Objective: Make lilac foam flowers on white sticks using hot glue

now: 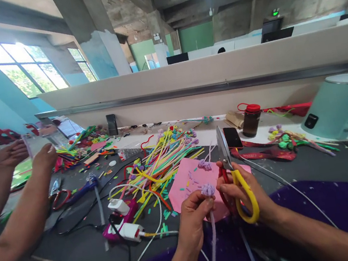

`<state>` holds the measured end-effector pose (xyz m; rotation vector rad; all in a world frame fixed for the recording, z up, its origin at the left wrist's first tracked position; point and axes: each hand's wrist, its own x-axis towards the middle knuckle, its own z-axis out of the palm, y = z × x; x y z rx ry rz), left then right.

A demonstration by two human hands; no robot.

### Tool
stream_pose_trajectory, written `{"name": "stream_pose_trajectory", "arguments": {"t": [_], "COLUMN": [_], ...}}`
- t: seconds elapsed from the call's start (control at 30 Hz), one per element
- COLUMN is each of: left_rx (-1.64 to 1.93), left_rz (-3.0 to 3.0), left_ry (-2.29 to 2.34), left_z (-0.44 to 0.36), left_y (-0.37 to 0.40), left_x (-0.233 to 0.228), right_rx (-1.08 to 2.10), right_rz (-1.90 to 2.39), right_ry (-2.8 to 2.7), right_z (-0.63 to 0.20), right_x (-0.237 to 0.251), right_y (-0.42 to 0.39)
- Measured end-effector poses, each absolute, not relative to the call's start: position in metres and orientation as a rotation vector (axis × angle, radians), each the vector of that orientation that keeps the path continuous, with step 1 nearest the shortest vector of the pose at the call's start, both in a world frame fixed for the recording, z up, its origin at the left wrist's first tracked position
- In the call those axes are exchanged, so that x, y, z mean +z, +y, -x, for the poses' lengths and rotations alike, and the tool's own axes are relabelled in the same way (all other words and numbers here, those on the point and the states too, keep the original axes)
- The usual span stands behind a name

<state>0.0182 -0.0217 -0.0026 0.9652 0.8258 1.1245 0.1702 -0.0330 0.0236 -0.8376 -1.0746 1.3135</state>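
Observation:
My left hand [192,219] pinches a lavender pipe-cleaner flower [207,190] just under its fluffy head, and the long stem hangs down below the fingers. Beside it, my right hand [254,195] holds a pair of scissors [245,190] with red and yellow handles, the blades pointing up and away from the flower. Under both hands lies a pink sheet [178,187] with small lavender and green clippings and another lavender pipe-cleaner piece [204,165] on it.
Many colored pipe cleaners [153,165] spread left of the sheet. Nearer are a purple power strip [123,223], cables and a blue glue gun [82,190]. A phone [232,137], bottle [251,121] and kettle [340,107] stand behind right. A co-worker's hands [43,159] are at left.

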Motion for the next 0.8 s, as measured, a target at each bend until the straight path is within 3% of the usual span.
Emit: {"name": "stream_pose_trajectory", "arguments": {"t": [0.23,0.47,0.67,0.8], "left_rx": [1.102,0.97,0.989,1.044], "left_rz": [-0.912,-0.944,-0.974,-1.038], "left_ry": [0.816,0.8,0.8,0.843], "left_z": [-0.017,-0.016,-0.018,-0.02], "left_y": [-0.017,-0.018,-0.021,-0.022], "left_x": [-0.002,-0.002,0.002,0.001], "right_rx": [1.211,0.313,0.208,0.203], "right_rz": [1.002,1.75,2.272,2.34], "right_ry": [-1.381,-1.926,-1.842,-1.87], "right_z": [-0.191,-0.297,-0.381,-0.405], "right_x": [0.027,0.008,-0.026,-0.041], "right_y": [-0.024,-0.057,-0.123,-0.146]}}
